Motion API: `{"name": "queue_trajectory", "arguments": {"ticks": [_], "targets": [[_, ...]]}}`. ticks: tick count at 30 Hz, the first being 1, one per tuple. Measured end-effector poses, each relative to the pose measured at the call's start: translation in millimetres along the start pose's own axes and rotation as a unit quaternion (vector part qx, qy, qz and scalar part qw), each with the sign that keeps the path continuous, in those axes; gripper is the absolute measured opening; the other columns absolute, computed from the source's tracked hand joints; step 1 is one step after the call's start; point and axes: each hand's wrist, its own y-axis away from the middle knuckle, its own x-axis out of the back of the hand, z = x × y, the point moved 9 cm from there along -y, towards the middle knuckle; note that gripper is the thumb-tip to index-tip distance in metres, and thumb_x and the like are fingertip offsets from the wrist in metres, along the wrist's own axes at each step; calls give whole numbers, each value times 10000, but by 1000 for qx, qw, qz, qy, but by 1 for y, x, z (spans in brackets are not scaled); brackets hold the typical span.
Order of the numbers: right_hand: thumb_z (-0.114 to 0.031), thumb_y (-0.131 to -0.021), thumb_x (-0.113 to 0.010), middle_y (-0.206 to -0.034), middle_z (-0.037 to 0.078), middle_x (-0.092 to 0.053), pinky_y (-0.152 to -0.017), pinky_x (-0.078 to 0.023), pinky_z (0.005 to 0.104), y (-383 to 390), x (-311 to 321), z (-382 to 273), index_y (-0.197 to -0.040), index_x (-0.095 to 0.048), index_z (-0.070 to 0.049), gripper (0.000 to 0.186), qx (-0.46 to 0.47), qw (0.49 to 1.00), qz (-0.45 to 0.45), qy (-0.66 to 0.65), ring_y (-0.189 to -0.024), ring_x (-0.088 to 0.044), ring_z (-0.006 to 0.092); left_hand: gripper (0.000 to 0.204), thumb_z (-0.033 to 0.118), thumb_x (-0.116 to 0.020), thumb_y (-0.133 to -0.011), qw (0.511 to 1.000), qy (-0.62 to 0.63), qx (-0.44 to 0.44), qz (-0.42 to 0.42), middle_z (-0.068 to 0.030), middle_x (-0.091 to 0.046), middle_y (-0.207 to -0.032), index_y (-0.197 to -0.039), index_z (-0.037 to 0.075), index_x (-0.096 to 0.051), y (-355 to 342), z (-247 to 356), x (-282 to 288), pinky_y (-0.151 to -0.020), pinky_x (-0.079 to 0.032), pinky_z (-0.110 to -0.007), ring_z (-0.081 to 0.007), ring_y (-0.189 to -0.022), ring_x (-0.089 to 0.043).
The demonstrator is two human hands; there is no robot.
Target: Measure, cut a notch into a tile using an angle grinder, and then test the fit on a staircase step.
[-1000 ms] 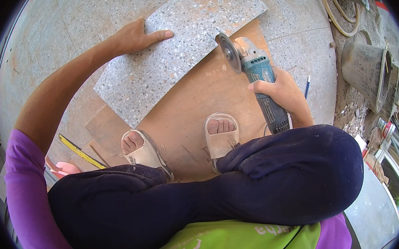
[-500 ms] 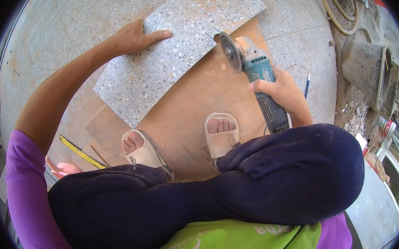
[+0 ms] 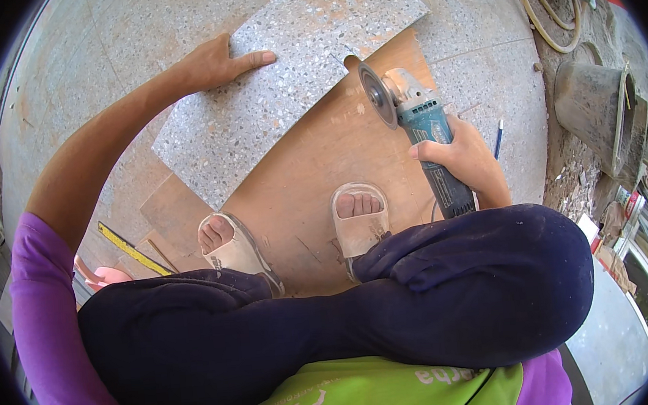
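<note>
A grey speckled stone tile (image 3: 291,75) lies tilted across a brown wooden board (image 3: 322,172) on the floor. My left hand (image 3: 218,62) presses flat on the tile's left edge, fingers spread over it. My right hand (image 3: 461,157) grips the body of a teal angle grinder (image 3: 421,130). The grinder's disc (image 3: 376,95) stands upright at the tile's near right edge, close to or touching it. My two sandalled feet (image 3: 296,231) rest on the board below the tile.
A yellow measuring tool (image 3: 133,248) lies at the board's left. A blue pencil (image 3: 498,137) lies right of the grinder. A grey bucket (image 3: 598,105), a coiled hose (image 3: 540,3) and rubble sit along the right. My dark-trousered knees fill the lower view.
The grinder has shifted slightly, its disc sitting a little closer to the tile's edge. My left hand and the tile have stayed in place.
</note>
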Motion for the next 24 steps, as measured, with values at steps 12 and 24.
{"name": "queue_trajectory", "arguments": {"ticks": [12, 24], "targets": [[-400, -691, -792, -804, 173, -680, -692, -523, 370, -12, 2, 0, -996, -660, 77, 581, -28, 997, -2, 77, -718, -658, 241, 1118, 849, -642, -736, 1000, -13, 3, -19, -354, -686, -1042, -1280, -126, -583, -4, 6, -1, -882, -586, -481, -442, -962, -728], [-353, -682, -801, -724, 181, -683, -615, -518, 376, -12, 5, -16, -884, -691, 57, 471, 14, 997, 24, 75, -643, -668, 246, 1162, 870, -646, -708, 1000, -1, -1, -4, -376, -666, -1088, -1272, -144, -581, -7, 1, -3, -885, -585, -480, -463, -1003, -712]]}}
